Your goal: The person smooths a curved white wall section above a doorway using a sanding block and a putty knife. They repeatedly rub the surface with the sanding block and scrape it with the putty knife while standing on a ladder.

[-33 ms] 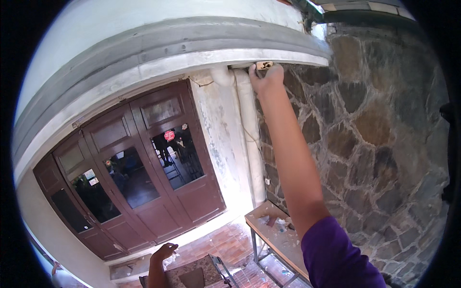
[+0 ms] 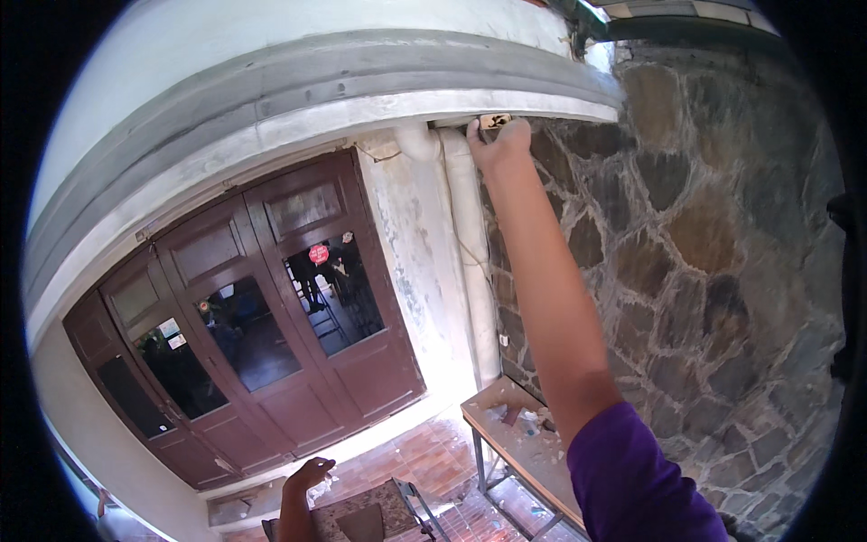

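High up at the underside of a white curved ledge (image 2: 361, 110), my right hand (image 2: 502, 144) grips a small tan pad with dark marks (image 2: 494, 121). Its kind I cannot make out. Thumb and fingers close around the sides of the pad, near the top of a white pipe (image 2: 461, 172). My right arm is stretched upward, with a purple sleeve. Low in the view, my left hand (image 2: 310, 471) hangs with loosely bent fingers, and nothing shows in it. Below and beside it is a worn, speckled board or platform top (image 2: 379, 508).
Brown panelled doors with glass (image 2: 244, 316) stand at the left. A stone wall (image 2: 686, 244) rises on the right. A wooden-topped metal-legged table (image 2: 488, 406) carries scraps and debris. Ladder-like metal rails (image 2: 415, 506) stand over the red tiled floor (image 2: 433, 452). Another person (image 2: 108, 515) shows at lower left.
My right hand and the tan pad have shifted very slightly left along the ledge's underside. My left hand stays in place.
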Tool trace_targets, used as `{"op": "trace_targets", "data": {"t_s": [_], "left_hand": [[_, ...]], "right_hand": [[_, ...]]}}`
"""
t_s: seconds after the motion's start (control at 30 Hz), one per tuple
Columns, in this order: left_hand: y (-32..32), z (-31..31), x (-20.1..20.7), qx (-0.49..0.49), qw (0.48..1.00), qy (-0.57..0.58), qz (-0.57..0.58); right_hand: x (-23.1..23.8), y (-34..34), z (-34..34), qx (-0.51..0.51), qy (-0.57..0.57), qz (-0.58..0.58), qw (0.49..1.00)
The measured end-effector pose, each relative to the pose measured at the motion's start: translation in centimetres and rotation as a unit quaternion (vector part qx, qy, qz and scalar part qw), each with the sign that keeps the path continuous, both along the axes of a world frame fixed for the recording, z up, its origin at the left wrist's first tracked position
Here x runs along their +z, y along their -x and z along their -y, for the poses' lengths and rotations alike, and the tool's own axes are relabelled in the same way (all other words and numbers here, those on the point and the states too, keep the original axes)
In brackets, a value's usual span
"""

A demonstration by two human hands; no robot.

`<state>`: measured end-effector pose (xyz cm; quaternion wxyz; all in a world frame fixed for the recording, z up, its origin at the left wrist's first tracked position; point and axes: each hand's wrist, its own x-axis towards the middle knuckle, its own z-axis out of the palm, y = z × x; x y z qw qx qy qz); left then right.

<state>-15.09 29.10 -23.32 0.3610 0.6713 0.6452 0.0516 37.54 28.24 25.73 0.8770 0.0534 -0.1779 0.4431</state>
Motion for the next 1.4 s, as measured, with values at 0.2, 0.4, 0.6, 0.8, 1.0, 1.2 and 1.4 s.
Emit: {"op": "trace_targets", "data": {"t_s": [0.2, 0.4, 0.6, 0.8, 1.0, 1.2, 1.4], "left_hand": [[-1.4, -0.2, 0.3, 0.000, 0.999, 0.037, 0.008], [-1.5, 0.1, 1.7, -0.008, 0.997, 0.072, 0.008], [-1.5, 0.8, 2.1, -0.003, 0.998, 0.053, 0.016], [-0.9, 0.2, 1.2, 0.002, 0.998, 0.063, 0.002], [-0.8, -0.4, 0.6, -0.007, 0.997, 0.073, 0.010], [-1.1, -0.1, 0.7, 0.016, 0.998, 0.064, 0.014], [-1.2, 0.1, 0.8, 0.009, 0.999, 0.046, 0.010]], "right_hand": [[0.1, -1.6, 0.7, 0.017, -0.003, 0.056, 0.998], [0.7, -2.6, -0.2, 0.014, 0.047, 0.005, 0.999], [0.3, -4.7, -2.0, 0.035, 0.024, 0.031, 0.999], [0.7, -7.4, -3.6, 0.033, -0.003, 0.049, 0.998], [0.2, -8.7, -3.4, 0.058, -0.006, 0.075, 0.995], [0.5, -9.3, -3.5, 0.057, 0.027, 0.023, 0.998], [0.5, -9.9, -3.5, 0.044, 0.017, 0.017, 0.999]]}}
